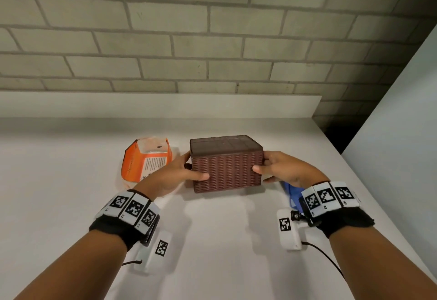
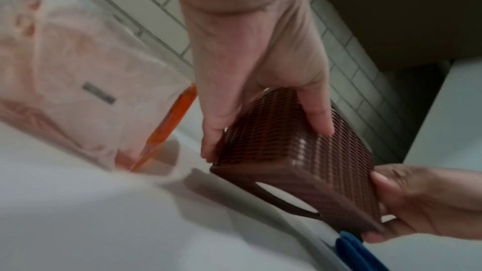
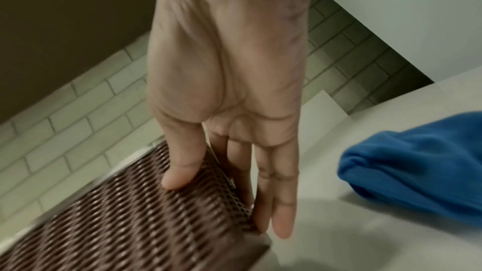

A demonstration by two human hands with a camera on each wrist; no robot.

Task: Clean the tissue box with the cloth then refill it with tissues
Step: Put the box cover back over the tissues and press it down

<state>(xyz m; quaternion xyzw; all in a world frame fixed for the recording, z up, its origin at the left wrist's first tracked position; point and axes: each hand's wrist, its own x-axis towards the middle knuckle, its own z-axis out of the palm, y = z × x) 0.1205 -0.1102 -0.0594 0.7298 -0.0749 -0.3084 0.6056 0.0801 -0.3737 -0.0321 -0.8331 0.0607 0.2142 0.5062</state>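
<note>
On the white counter [image 1: 212,240] before the brick wall [image 1: 212,39], the brown woven tissue box [image 1: 227,169] is lifted, gripped at each end: left hand [image 1: 172,176] and right hand [image 1: 286,169], thumbs in front, fingers behind. Orange tissue pack [image 1: 144,160] lies left; blue cloth [image 3: 417,162] right.

White counter [image 1: 71,169], brick wall [image 1: 212,39]

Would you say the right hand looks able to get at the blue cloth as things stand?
Probably yes: the blue cloth lies uncovered on the counter beside the right hand, but that hand grips the tissue box and must let go first.
</note>
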